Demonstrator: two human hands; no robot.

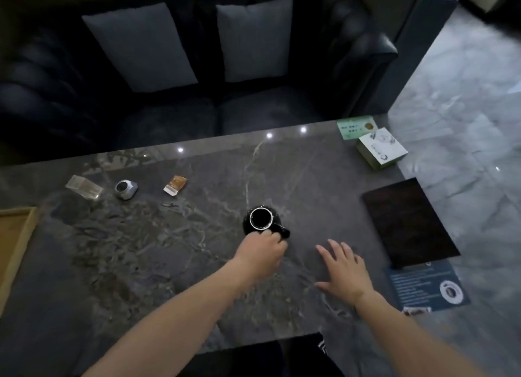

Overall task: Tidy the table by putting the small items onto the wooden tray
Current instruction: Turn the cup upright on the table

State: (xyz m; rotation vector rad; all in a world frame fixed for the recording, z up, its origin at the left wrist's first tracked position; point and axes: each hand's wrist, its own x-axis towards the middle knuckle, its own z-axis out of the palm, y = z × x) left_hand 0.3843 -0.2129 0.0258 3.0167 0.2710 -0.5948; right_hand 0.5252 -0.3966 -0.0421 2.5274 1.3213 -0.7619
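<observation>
While the left hand (260, 252) curls its fingers onto the handle of the black mug (260, 220), the right hand (345, 272) lies flat on the marble table (197, 264) just beside it, fingers spread and holding nothing, most likely as a brace while the person leans in. That grip on the handle looks like the natural way to lift the mug without tipping it. It stands upright near the middle of the table, its mouth facing straight up, its handle pointing toward the person and slightly right, right under the curled fingers. Whether anything is inside I cannot tell; the interior is just dark. A wooden tray (17, 235) sits at the far left edge, well apart from the mug, so a long carry across seems needed. Between them, toward the sofa side, lie a clear packet (84, 187), a small grey pod (126, 189) and an orange sachet (175, 185), none yet on the tray
</observation>
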